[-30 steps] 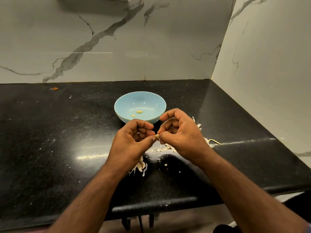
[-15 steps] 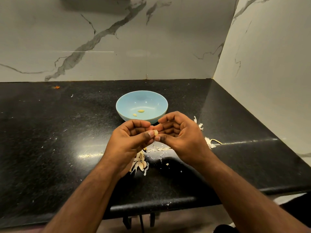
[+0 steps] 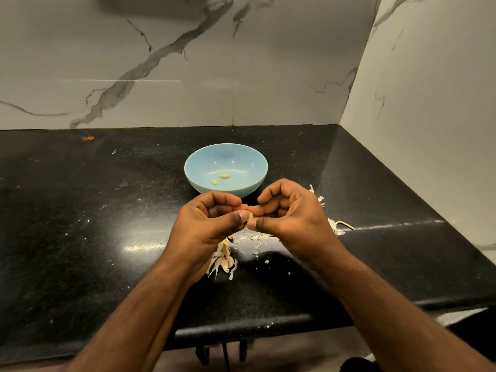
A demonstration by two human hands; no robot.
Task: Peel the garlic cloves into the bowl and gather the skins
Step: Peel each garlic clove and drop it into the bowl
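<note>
1. Left hand (image 3: 208,224) & right hand (image 3: 291,218) are both pinching one garlic clove (image 3: 250,215) at bowl's (image 3: 257,181) 6 o'clock.
2. Risk: clove is slipping from thumbs, dropping among skins (image 3: 222,260).
3. Risk: flakes are scattering w/ hard pulls.

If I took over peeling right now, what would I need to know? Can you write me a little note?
Left hand and right hand: both pinch one small garlic clove between thumbs and fingertips, just in front of the blue bowl.
Done: two peeled cloves lie in the bowl.
Unpeeled cloves sit in a bunch on the black counter, partly under the left wrist.
Skins are scattered under and to the right of the hands, not gathered.
Left to do: finish this clove, drop it in the bowl, peel the bunch, then gather the skins.
</note>
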